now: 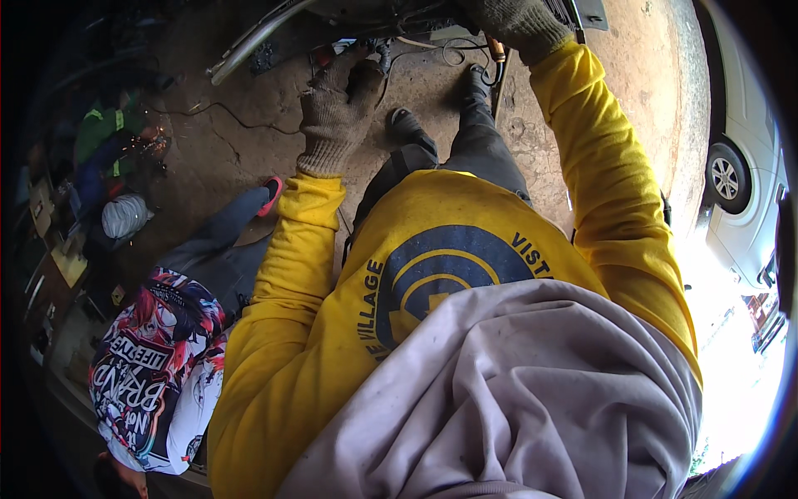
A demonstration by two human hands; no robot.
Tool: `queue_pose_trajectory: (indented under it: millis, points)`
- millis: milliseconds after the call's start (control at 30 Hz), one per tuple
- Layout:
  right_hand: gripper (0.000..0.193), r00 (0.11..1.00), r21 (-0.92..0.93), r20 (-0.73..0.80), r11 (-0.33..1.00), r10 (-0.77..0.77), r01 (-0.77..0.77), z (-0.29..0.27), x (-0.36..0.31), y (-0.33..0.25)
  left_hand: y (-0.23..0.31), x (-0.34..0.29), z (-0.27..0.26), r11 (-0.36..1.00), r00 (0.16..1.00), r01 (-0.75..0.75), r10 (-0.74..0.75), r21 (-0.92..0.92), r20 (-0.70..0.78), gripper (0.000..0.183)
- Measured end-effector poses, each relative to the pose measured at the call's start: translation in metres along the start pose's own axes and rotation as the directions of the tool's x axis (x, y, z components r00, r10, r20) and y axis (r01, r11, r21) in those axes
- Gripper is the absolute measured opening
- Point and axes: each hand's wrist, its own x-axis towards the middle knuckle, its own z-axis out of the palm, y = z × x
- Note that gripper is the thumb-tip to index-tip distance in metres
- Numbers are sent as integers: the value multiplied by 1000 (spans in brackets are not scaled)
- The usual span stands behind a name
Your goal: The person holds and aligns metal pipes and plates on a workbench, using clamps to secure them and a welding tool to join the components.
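Up at the top edge, the left hand (337, 112), in a worn knit glove, has its fingers curled onto a dark machine part (374, 54); how firmly it grips cannot be told. Beyond its fingertips runs a curved metal bar (258, 37). To its right, the gloved right hand (515, 25) rests on the same metalwork, its fingers hidden. Below both hands lie thin wires (453, 54) on the concrete floor (224, 158). Down-left of the left hand crouches another person (158, 366) in a patterned shirt.
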Motion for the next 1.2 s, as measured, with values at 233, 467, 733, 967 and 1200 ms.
queue_pose_trajectory:
  millis: [233,467,733,967,1200]
  points:
    - [24,998,-45,15,997,-59,60,7,-1,1,15,6,-5,995,1000,-8,10,100,-27,31]
    - [25,982,-184,-24,967,-185,178,20,-8,0,34,9,-9,950,964,-215,244,228,-109,25]
    - [19,1000,-205,-25,979,-15,10,31,-6,-14,47,13,-10,956,994,-43,68,291,-79,24]
    - [18,987,-559,14,817,-160,141,25,-5,-20,50,12,-3,796,983,-106,174,596,-57,37]
    - [18,992,-521,35,845,-120,121,23,-2,-24,51,17,11,748,980,-122,194,652,-39,40]
